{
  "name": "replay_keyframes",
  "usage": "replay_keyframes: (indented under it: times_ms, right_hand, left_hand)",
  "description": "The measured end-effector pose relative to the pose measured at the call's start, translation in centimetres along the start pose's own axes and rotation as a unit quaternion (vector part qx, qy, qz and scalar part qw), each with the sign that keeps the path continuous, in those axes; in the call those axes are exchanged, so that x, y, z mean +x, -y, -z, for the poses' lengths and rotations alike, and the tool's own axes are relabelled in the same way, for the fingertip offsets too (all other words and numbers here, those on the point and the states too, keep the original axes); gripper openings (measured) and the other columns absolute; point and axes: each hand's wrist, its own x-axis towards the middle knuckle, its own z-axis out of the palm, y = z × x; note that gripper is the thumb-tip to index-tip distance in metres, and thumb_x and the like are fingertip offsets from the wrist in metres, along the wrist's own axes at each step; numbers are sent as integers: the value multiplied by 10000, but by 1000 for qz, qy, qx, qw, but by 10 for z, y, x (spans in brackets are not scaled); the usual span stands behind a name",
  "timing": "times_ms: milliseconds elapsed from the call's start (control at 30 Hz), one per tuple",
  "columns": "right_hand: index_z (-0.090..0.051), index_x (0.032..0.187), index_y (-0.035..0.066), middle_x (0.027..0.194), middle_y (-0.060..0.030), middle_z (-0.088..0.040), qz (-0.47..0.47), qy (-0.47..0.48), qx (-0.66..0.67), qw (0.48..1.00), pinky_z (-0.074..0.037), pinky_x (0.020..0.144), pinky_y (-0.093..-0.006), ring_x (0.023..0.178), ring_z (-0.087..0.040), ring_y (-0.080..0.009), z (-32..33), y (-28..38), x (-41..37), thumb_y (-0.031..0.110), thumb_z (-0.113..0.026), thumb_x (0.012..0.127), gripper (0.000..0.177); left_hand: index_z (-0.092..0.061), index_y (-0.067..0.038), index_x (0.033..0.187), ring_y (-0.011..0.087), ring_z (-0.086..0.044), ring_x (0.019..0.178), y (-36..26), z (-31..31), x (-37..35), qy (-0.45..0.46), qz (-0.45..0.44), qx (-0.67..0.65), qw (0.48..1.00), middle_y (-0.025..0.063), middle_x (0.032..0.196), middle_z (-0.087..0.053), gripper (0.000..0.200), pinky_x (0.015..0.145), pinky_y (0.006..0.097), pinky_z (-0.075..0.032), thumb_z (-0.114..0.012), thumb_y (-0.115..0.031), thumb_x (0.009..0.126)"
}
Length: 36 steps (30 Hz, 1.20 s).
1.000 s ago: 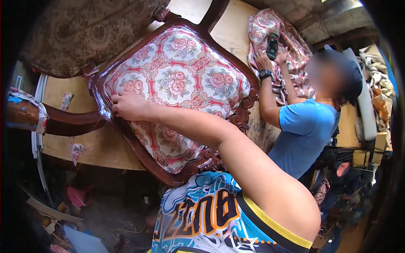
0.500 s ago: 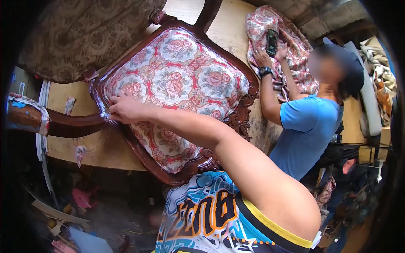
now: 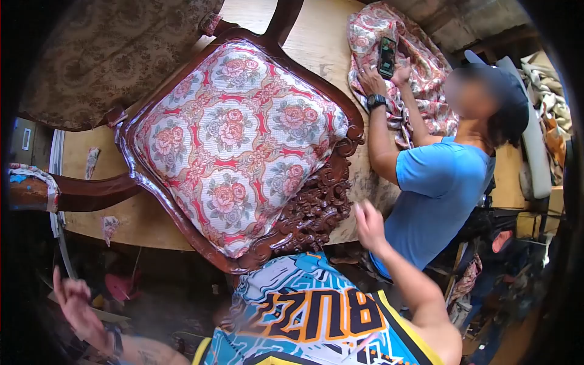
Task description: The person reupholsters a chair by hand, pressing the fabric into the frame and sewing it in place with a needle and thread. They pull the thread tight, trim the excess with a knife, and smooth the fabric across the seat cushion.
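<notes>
A dark carved wooden chair frame (image 3: 304, 213) lies on the table, its padded backrest (image 3: 228, 131) covered in white fabric with red and pink roses. My right hand (image 3: 369, 228) is raised just right of the carved crest, apart from it. Its fingers are bent together, and whatever they may hold cannot be made out. Low at the left, below the table edge, my left hand (image 3: 79, 307) is up with the index finger stretched out and the others partly bent. Nothing shows in it, and it touches neither chair nor table.
A person in a blue shirt (image 3: 441, 182) stands at the right, holding a phone (image 3: 386, 58) over bunched floral fabric (image 3: 420, 61). A brown patterned upholstered piece (image 3: 109, 61) fills the upper left. Small fabric scraps (image 3: 109, 228) lie on the wooden table (image 3: 152, 225).
My right hand has left the backrest's left corner and swung right, past the carved crest. My left hand has risen at the lower left. The view has shifted slightly.
</notes>
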Motion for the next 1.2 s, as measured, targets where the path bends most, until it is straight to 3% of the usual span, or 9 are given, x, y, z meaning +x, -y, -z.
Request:
replay_keyframes:
  times_ms: [100,233,400,600,700,833,900,1033,1200]
  right_hand:
    - [-464,803,20,686,-259,-555,-97,-5,-193,976,-385,571,-536,682,-544,-481,29,-108,-102,252,-534,945,281]
    - [-523,899,28,735,-262,-614,-277,32,-355,892,-460,648,-558,731,-597,-471,88,-197,-259,295,-517,943,270]
    - [-521,869,6,811,-280,-601,-383,79,-404,827,-455,697,-543,786,-579,-459,135,-198,-414,277,-546,917,277]
    - [-532,878,0,791,-254,-619,-554,34,-416,721,-475,703,-534,774,-604,-452,120,-192,-526,315,-483,941,325]
    - [-535,885,0,792,-254,-625,-577,26,-398,713,-479,704,-531,773,-611,-449,118,-182,-507,322,-467,947,335]
    - [-542,833,12,712,-221,-614,-341,41,-338,876,-472,683,-531,723,-611,-443,89,-166,-356,336,-492,937,344]
    - [-521,778,28,632,-142,-511,-91,-40,-197,975,-401,514,-415,536,-505,-329,50,-120,-231,207,-646,864,235]
    - [-490,777,63,676,14,-420,124,-106,115,980,-318,515,-234,581,-387,-71,-24,48,-39,89,-689,830,207]
    - [-558,1001,-8,790,-143,-586,366,90,69,924,-455,620,-363,695,-566,-246,-168,199,87,195,-735,789,342]
  left_hand:
    - [-420,-18,1376,246,-474,1156,27,-145,53,-255,-96,447,852,107,1196,-517,721,1024,367,-357,-748,-299,800]
    - [-488,-51,1300,350,-469,1190,92,-286,74,435,-218,213,847,176,1250,-505,710,996,462,-382,-753,-415,750]
    - [-549,-86,1193,293,-634,830,161,-302,48,650,-78,300,694,119,977,-596,440,702,411,-526,-671,-282,818]
    - [-632,-58,913,325,-629,740,116,-193,131,274,-106,456,840,135,889,-605,108,650,394,-520,-643,-73,806]
    - [-636,-50,1005,368,-614,799,95,-141,142,79,-60,603,791,161,965,-578,153,691,434,-505,-579,-142,897]
    - [-625,-43,1075,377,-600,852,107,-86,95,38,40,709,703,170,1052,-575,234,740,453,-497,-517,-206,946]
    - [-623,-29,1073,359,-583,945,86,-97,75,93,34,618,780,137,1059,-574,264,770,449,-497,-508,-232,949]
    - [-505,-67,1260,396,-621,754,64,-113,33,-7,138,649,748,165,1077,-565,360,656,468,-515,-532,-221,936]
    - [-538,-19,1249,369,-640,754,71,-86,-33,98,106,421,895,193,900,-630,351,649,427,-512,-530,-152,924]
